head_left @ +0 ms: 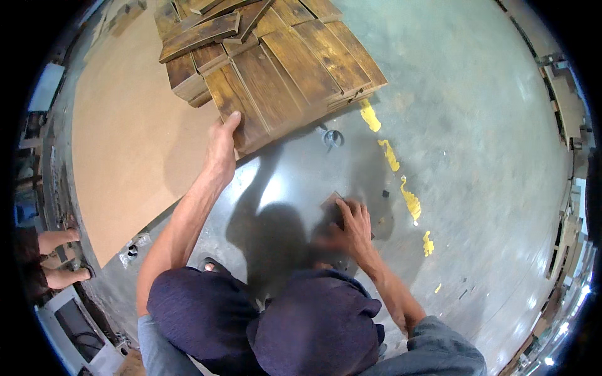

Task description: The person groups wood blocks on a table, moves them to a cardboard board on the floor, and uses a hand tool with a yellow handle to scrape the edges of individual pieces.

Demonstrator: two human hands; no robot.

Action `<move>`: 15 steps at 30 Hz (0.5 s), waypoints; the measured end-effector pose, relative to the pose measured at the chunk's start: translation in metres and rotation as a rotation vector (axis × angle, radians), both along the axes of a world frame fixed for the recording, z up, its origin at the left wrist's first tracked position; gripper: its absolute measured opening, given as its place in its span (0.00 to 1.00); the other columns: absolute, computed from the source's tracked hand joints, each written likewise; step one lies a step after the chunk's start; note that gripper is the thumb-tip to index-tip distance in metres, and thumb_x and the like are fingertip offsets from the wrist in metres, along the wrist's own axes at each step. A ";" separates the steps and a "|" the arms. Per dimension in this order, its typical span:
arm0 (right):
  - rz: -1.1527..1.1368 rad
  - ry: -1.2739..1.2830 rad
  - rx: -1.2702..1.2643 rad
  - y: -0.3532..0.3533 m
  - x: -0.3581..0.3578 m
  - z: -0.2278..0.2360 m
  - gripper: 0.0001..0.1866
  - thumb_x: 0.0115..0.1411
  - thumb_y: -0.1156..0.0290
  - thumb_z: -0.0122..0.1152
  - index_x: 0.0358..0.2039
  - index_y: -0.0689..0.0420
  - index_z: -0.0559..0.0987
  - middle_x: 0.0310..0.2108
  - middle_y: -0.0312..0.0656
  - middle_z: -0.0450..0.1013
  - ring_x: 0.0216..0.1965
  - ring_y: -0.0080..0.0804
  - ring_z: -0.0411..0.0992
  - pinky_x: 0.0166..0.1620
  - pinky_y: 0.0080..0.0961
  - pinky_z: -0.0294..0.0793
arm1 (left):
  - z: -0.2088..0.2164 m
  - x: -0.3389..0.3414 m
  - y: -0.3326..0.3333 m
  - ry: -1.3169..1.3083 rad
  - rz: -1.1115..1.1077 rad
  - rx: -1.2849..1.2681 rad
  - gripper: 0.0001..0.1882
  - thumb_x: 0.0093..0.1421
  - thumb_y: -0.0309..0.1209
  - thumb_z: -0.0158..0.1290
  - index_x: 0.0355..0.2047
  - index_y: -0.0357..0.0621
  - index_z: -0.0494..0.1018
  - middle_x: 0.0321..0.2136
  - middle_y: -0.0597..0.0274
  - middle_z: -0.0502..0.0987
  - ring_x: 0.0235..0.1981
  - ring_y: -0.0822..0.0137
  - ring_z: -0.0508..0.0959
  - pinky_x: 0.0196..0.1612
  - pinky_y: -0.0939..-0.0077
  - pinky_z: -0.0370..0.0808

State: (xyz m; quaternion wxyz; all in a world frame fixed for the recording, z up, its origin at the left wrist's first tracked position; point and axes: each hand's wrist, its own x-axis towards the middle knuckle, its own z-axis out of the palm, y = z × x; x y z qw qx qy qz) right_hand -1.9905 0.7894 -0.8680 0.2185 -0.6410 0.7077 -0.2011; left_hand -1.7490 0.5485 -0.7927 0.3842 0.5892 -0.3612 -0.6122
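Observation:
My left hand grips the near left corner of a stack of stained wooden planks, its thumb on top and its other fingers hidden along the side. Low over the grey floor, my right hand is curled on a dark brown flat piece; a corner of it sticks out past the fingertips. That hand is partly blurred, and I cannot make out the piece's kind. Several loose narrow wood strips lie crosswise on top of the planks.
A large brown board lies under and left of the planks. A small ring-like roll rests on the floor near the stack. Yellow paint marks run down the floor at the right. Another person's feet show at far left.

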 end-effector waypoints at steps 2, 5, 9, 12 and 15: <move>-0.025 0.037 0.022 0.008 0.000 -0.001 0.39 0.43 0.58 0.75 0.59 0.46 0.74 0.51 0.46 0.71 0.53 0.50 0.69 0.54 0.47 0.69 | 0.008 0.000 0.003 0.004 0.009 0.004 0.26 0.69 0.41 0.50 0.58 0.31 0.67 0.51 0.55 0.74 0.52 0.63 0.71 0.58 0.63 0.64; 0.037 0.028 0.116 0.006 -0.004 0.001 0.41 0.46 0.66 0.73 0.63 0.48 0.69 0.54 0.46 0.69 0.55 0.50 0.65 0.57 0.46 0.66 | 0.013 0.016 0.021 -0.122 0.002 -0.072 0.29 0.67 0.42 0.53 0.59 0.30 0.67 0.54 0.53 0.74 0.55 0.61 0.70 0.59 0.62 0.64; 0.149 -0.077 0.098 0.008 -0.031 -0.027 0.43 0.47 0.70 0.72 0.65 0.52 0.67 0.55 0.47 0.69 0.55 0.52 0.65 0.58 0.47 0.66 | 0.041 0.040 0.057 -0.032 -0.053 -0.018 0.34 0.64 0.42 0.57 0.63 0.29 0.64 0.61 0.47 0.70 0.61 0.57 0.68 0.62 0.59 0.66; 0.274 0.017 0.110 0.007 -0.033 -0.013 0.42 0.48 0.71 0.70 0.66 0.52 0.67 0.55 0.50 0.68 0.54 0.55 0.65 0.56 0.49 0.68 | 0.046 0.050 0.083 0.076 -0.202 0.169 0.34 0.62 0.38 0.60 0.63 0.30 0.65 0.58 0.45 0.72 0.58 0.59 0.72 0.57 0.62 0.71; 0.380 0.108 0.171 0.004 -0.036 0.000 0.40 0.51 0.69 0.66 0.67 0.50 0.66 0.57 0.50 0.66 0.54 0.57 0.65 0.53 0.49 0.70 | 0.047 0.072 0.105 0.161 -0.247 0.283 0.31 0.62 0.34 0.60 0.62 0.30 0.66 0.56 0.46 0.74 0.54 0.61 0.75 0.53 0.67 0.74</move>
